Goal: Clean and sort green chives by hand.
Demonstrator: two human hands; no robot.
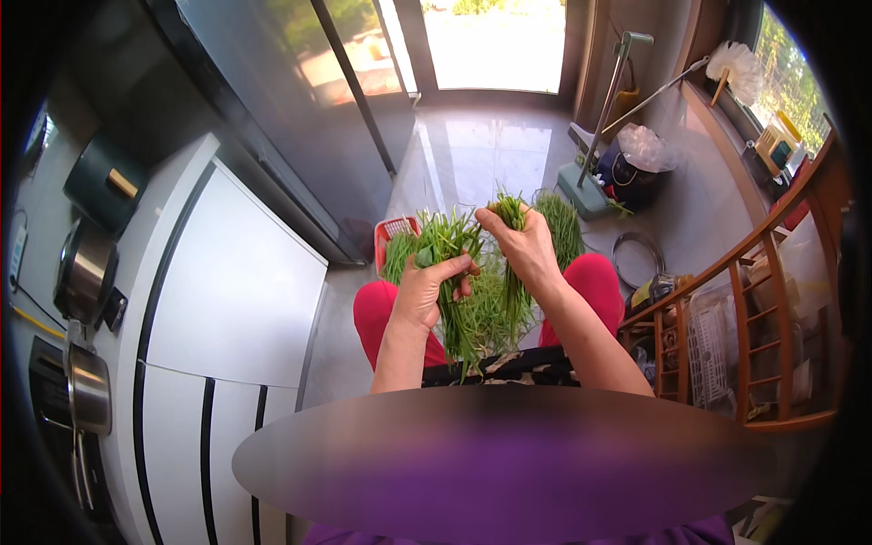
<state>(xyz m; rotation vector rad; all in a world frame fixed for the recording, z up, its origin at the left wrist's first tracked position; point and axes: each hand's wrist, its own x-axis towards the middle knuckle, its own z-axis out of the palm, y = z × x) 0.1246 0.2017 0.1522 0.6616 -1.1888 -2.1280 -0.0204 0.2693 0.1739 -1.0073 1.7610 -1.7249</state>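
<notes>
My left hand (426, 289) grips a bunch of long green leafy stalks (453, 235), probably Chinese chives, whose ends hang below the fist. A smaller bunch of the same greens (514, 286) is held in my right hand (535, 248), with thumb and fingers pressed around its upper part. The two bunches are apart, side by side above my knees. Loose greens (494, 323) lie in a heap between my legs. Beyond my right hand rests another pile of greens (560, 221). At the left, a red plastic basket (383, 238) holds more greens, partly hidden by my left hand.
White cabinets (231, 272) with pots (85, 272) on the counter stand at left. A long-handled dustpan (587, 194), a black bag (630, 178) and a metal ring (638, 255) are on the floor at right. Nearer me is a wooden rack (739, 334). A glass door (494, 48) lies ahead.
</notes>
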